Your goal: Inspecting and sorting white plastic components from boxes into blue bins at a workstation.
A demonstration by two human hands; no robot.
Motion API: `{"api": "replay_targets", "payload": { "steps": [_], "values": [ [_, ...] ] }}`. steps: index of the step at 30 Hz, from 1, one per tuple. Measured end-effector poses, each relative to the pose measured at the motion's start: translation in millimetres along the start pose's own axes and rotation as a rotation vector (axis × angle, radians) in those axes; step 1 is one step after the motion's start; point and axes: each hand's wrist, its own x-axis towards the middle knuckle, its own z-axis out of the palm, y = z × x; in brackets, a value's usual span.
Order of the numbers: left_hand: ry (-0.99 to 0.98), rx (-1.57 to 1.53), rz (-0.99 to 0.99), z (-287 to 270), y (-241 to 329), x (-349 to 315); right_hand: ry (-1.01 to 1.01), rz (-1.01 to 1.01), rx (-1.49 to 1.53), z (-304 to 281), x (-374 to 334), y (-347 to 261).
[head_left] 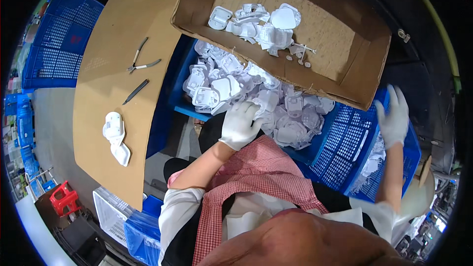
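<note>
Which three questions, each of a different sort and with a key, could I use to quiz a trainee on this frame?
1. True or false: the pliers lie on the tan tabletop with their handles spread.
2. Which of the person's gloved hands is closer to the heap of white parts in the blue bin?
3. Fill the gap: above that heap in the picture, a smaller batch of white parts lies in an open brown ____.

Key:
1. True.
2. The left hand; the right hand is well apart from the heap, fingers spread.
3. Cardboard box.
</note>
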Motion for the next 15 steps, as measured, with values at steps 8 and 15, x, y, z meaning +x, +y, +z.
{"api": "replay_targets", "payload": {
  "steps": [8,15],
  "values": [
    [0.106,-0.041,-0.007,1,-9,-2,-0.22,-0.311,0.43,159,202,-253],
    [0.158,-0.069,-0.009,-1,-14,-2,-0.395,-0.382,0.042,210,267,-352]
  ]
}}
